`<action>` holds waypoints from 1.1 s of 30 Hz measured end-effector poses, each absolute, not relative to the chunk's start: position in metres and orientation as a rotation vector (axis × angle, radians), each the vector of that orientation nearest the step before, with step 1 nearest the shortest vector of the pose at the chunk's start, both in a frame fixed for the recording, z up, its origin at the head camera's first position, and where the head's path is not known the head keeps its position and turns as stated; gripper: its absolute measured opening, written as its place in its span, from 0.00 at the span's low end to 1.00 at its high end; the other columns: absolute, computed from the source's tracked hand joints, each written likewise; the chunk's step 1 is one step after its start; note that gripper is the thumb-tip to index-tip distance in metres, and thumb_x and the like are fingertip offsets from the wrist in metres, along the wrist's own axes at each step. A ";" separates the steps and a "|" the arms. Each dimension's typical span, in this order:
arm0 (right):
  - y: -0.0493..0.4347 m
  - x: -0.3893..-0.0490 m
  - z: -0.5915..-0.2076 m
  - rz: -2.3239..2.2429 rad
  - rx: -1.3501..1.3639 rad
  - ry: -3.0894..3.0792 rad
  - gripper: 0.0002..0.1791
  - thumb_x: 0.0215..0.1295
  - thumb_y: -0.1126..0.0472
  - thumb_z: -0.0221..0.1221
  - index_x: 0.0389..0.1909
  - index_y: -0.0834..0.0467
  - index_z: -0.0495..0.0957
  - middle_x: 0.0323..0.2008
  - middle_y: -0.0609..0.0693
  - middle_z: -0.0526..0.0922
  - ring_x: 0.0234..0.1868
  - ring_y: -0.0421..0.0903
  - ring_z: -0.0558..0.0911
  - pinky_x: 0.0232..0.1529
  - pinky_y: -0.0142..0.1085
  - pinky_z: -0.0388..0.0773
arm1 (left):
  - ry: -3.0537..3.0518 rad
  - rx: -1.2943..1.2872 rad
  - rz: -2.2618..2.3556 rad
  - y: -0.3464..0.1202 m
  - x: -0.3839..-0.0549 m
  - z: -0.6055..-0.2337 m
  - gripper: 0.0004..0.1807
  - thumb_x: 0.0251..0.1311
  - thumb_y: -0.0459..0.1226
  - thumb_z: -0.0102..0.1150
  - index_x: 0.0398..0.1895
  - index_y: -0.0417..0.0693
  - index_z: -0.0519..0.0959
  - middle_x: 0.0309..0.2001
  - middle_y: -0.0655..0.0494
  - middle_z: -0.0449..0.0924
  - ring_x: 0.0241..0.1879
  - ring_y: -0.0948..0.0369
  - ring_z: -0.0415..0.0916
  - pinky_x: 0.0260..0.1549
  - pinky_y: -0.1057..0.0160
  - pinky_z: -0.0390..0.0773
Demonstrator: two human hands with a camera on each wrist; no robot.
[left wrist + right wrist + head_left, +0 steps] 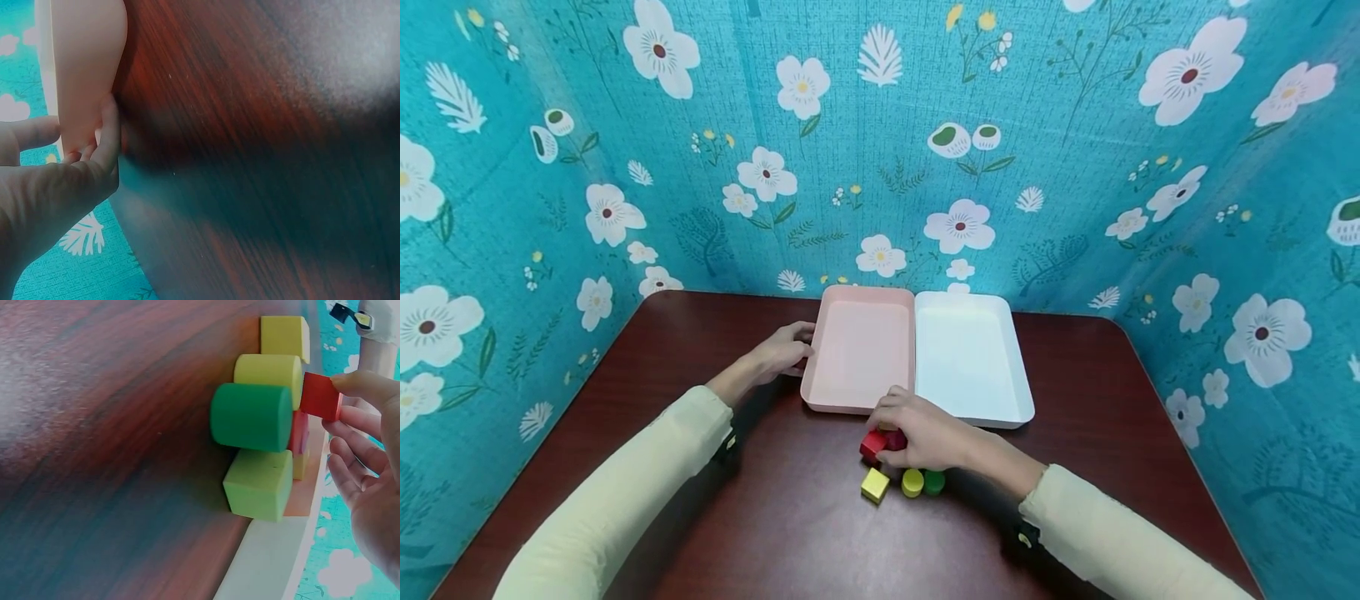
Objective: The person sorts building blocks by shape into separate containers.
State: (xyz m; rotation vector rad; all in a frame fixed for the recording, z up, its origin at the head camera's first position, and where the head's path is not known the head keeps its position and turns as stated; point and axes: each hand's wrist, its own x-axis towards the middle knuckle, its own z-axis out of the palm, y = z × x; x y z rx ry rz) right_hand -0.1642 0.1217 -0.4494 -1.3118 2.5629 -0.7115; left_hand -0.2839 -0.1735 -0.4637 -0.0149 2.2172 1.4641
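My left hand (781, 353) is at the left side of the pink tray (861, 342). In the left wrist view the thumb lies on the rim and the fingers press the outer wall, gripping the tray. My right hand (928, 432) pinches a red cube (321, 396) between thumb and fingertips, in front of the trays. Around it on the table are a yellow cube (875, 485), a yellow cylinder (912, 482) and a green cylinder (934, 482). A light green cube (259, 484) shows in the right wrist view. Another red block (299, 432) is partly hidden.
A white tray (973, 358) stands against the pink tray's right side. Both are near the back of the dark wooden table (760, 517). Blue floral cloth (850, 167) encloses the table at the back and sides.
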 end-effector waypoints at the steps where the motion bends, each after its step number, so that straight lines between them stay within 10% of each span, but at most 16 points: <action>1: 0.122 -0.165 -0.448 -0.727 -1.303 2.563 0.16 0.65 0.56 0.73 0.52 0.53 0.85 0.46 0.43 0.83 0.50 0.46 0.76 0.46 0.32 0.79 | 2.216 -0.015 1.466 -0.173 -0.284 -0.464 0.34 0.76 0.32 0.47 0.83 0.45 0.56 0.74 0.40 0.65 0.68 0.44 0.71 0.62 0.39 0.78; 33: 0.127 -0.189 -0.438 -0.984 -1.212 2.614 0.17 0.62 0.57 0.73 0.52 0.53 0.86 0.49 0.43 0.84 0.49 0.44 0.82 0.48 0.37 0.84 | 2.209 -0.003 1.476 -0.174 -0.283 -0.465 0.33 0.77 0.32 0.45 0.83 0.45 0.56 0.73 0.40 0.65 0.65 0.44 0.73 0.61 0.38 0.79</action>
